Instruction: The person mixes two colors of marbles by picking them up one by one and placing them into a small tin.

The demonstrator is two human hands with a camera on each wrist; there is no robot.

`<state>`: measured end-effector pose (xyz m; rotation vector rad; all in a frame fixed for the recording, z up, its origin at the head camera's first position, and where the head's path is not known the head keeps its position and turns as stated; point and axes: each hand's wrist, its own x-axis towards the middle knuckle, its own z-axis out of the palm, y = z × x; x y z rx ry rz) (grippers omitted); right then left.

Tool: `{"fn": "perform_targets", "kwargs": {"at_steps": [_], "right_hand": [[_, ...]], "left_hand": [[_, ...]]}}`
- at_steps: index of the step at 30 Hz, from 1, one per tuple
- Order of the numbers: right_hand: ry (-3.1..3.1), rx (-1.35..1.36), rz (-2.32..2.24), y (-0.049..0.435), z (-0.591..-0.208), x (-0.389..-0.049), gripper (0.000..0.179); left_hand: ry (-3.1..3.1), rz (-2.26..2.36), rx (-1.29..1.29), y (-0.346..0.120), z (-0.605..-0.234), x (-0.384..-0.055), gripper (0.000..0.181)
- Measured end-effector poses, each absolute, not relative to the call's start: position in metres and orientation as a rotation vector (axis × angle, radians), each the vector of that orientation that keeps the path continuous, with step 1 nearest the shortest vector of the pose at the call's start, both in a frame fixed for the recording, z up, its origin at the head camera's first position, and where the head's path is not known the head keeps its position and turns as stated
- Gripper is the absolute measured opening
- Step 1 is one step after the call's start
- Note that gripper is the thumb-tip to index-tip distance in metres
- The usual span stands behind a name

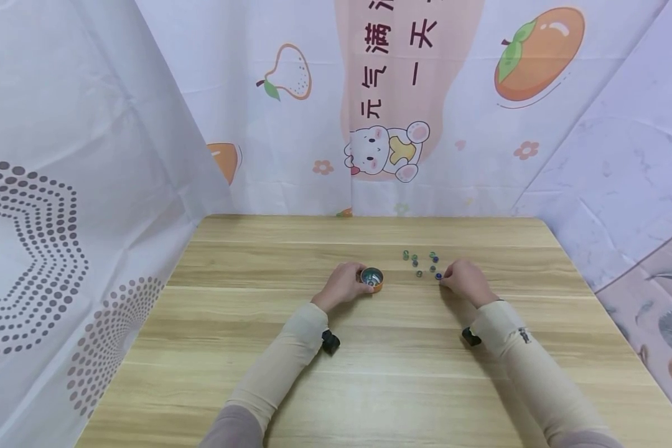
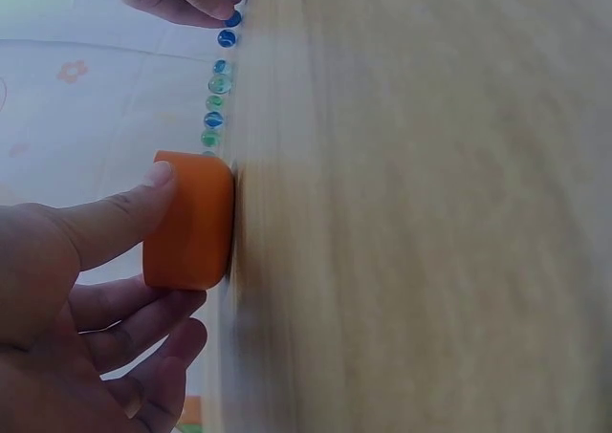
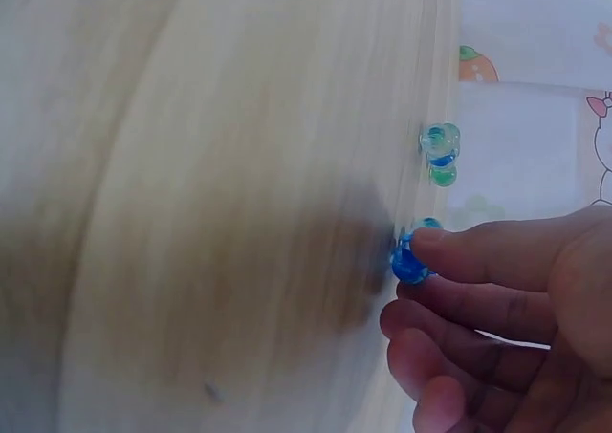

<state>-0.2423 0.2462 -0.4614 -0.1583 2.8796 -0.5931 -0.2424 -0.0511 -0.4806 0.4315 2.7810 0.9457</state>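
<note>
My left hand (image 1: 344,286) holds a small orange round bowl (image 2: 191,221) at its side, thumb on one side and fingers on the other. The bowl sits upright on the table, and in the head view something small and glassy shows inside its silvery interior. To the right, my right hand (image 1: 467,281) pinches a blue glass marble (image 3: 409,261) between thumb and fingertips, low at the tabletop. Several other green and blue marbles (image 1: 415,264) lie scattered between the two hands, a little further back.
The light wood table (image 1: 369,373) ends at a back edge against a printed cloth (image 1: 291,137) with fruit and a cartoon animal. Further cloths hang at the left and right sides. A small black device (image 1: 330,342) is strapped at my left wrist.
</note>
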Motion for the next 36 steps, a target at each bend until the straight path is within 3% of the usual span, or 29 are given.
{"fn": "perform_targets", "kwargs": {"at_steps": [36], "right_hand": [[2.956,-0.290,-0.890,0.220,-0.456,-0.246,0.022]], "left_hand": [[2.764,0.999,0.412,-0.051,-0.480,-0.240,0.048]]}}
